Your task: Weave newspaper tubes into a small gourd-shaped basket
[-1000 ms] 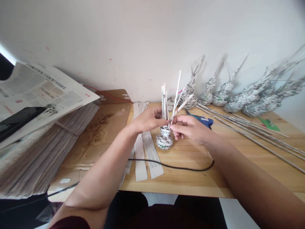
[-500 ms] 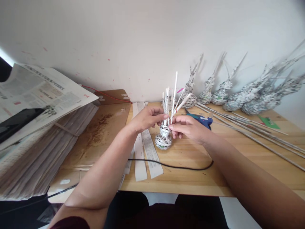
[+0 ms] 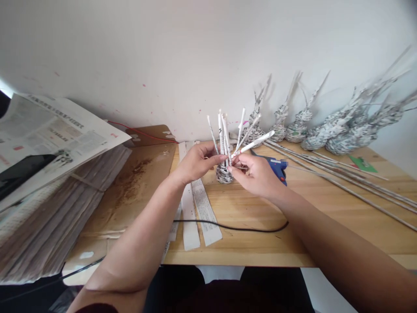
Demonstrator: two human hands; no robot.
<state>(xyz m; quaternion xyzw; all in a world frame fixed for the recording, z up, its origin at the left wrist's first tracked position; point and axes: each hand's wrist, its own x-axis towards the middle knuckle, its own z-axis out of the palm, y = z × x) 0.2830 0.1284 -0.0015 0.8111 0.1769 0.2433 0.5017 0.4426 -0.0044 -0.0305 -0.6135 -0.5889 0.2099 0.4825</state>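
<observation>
A small woven newspaper vase (image 3: pixel 224 175) is held over the table, its paper-tube spokes sticking up and fanning out. My left hand (image 3: pixel 198 164) is closed at its neck, thumb and fingers pinching the spokes from the left. From the right, my right hand (image 3: pixel 256 174) pinches a paper tube (image 3: pixel 256 142) with a red mark low on it, close to the weave. That tube leans to the upper right. Fingers hide part of the neck. Just behind my right hand lies a blue glue gun (image 3: pixel 279 169).
Several finished woven vases (image 3: pixel 298 126) stand along the wall. Long paper tubes (image 3: pixel 342 176) lie at the right. Newspaper strips (image 3: pixel 206 213) and a black cord (image 3: pixel 241 227) cross the table (image 3: pixel 260 250). A newspaper stack (image 3: pixel 61 217) sits left on cardboard (image 3: pixel 140 169).
The vase has tipped and turned between my hands, its base shifting up and away. The spokes spread wider, and the red-marked tube leans lower to the right.
</observation>
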